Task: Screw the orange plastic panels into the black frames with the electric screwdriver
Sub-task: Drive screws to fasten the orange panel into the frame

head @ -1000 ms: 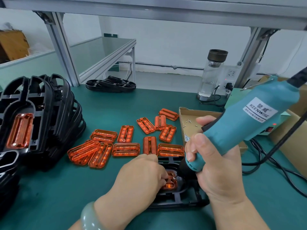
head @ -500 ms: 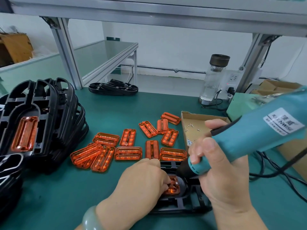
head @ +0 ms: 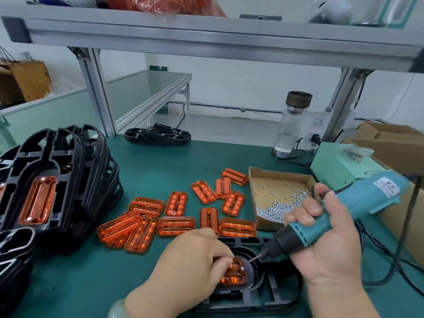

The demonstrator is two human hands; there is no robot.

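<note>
**Q:** What is worn on the left wrist?
**A:** One bangle (head: pixel 115 309), pale green, smooth, rounded and glossy. Its material cannot be confirmed. It sits just behind the left hand (head: pixel 195 262).
**Q:** And the right hand (head: pixel 330 246)?
**A:** Bare to the wrist, with short, plain fingernails. Both forearms are bare down to the frame edge.

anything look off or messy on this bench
Nothing looks damaged or spilled. The loose orange panels lie scattered at mixed angles, a few overlapping at the left end, and the stacked black frames lean fanned out rather than squared.
</note>
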